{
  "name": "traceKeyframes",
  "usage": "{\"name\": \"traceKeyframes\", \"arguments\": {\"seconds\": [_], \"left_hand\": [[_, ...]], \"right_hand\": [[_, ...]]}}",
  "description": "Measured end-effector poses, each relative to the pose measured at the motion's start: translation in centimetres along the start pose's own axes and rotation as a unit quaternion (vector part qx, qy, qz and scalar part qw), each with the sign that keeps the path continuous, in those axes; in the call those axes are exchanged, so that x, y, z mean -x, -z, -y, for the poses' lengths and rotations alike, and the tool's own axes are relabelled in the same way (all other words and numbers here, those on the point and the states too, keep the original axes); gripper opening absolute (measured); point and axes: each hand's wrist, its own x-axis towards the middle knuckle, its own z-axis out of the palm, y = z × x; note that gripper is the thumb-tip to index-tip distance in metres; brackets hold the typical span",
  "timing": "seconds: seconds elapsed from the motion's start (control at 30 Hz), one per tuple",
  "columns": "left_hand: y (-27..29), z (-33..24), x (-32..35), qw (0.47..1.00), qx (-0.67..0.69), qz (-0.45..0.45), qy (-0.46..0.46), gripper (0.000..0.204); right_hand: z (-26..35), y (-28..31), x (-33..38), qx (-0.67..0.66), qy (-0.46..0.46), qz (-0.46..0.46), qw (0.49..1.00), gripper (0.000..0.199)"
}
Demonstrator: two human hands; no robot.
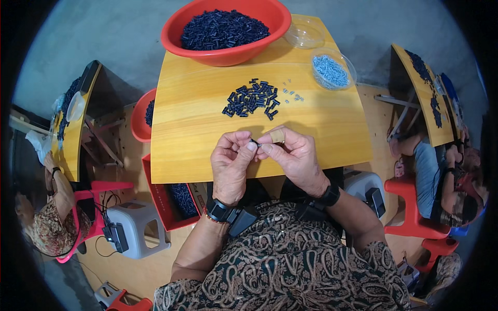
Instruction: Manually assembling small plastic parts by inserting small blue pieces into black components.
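Observation:
Just over the table's near edge, my left hand [230,163] pinches a small black plastic piece [253,141] between thumb and fingertips. My right hand [296,158], with a tan bandage [278,136] round one finger, is closed in a pinch right at that piece's end. Whatever its fingertips hold is too small to make out. Beyond both hands lies a loose pile of short black tubular pieces [251,99]. To the right of the pile are several tiny silvery screw-like bits [294,96].
A red basin [174,42] heaped with black pieces stands at the table's [192,140] far edge. Right of it are a clear empty bowl [305,37] and a clear bowl [354,78] of silvery bits. Red containers [139,122] sit below left. Other people work at side tables [441,129].

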Motion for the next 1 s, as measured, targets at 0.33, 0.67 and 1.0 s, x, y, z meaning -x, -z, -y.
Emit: {"name": "traceKeyframes", "arguments": {"seconds": [0.33, 0.67, 1.0], "left_hand": [[-0.1, -0.2, 0.2, 1.000, -0.025, 0.008, -0.011, 0.012], [0.5, -0.4, 0.3, 0.978, -0.185, 0.020, -0.091, 0.013], [-0.1, -1.0, 0.6, 0.991, -0.126, 0.038, -0.023, 0.014]], "right_hand": [[-0.6, 0.2, -0.2, -0.046, -0.015, 0.006, 0.999, 0.011], [0.7, 1.0, -0.8, -0.014, 0.014, 0.030, 0.999, 0.012], [1.9, 0.8, -1.5, 0.040, 0.025, 0.035, 0.998, 0.011]]}}
